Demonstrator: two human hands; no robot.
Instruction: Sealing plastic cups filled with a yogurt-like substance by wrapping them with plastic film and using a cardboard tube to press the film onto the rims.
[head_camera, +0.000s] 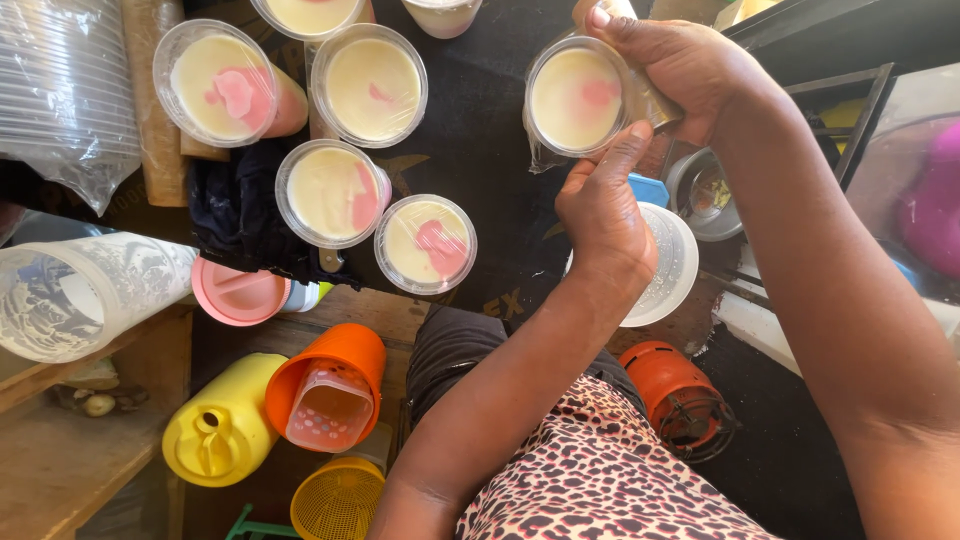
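**Asker:** What are your hands doing right now?

**Me:** Both are on one clear plastic cup (577, 98) of cream-coloured dessert with a pink swirl, held above the dark table (480, 150), up and to the right of the other filled cups (330, 190). My right hand (680, 65) wraps the far side, fingers curled closed around the wall. My left hand (603, 215) reaches up from below, its thumb pressed on the near rim, the other fingers folded in; I cannot tell whether they grip anything.

**Asker:** How will the cup handle?

**Me:** I judge it light but thin-walled and soft, so it would buckle if squeezed. The lid and wrap look slippery. Best held low around the sides, kept level, pressure only along the rim.
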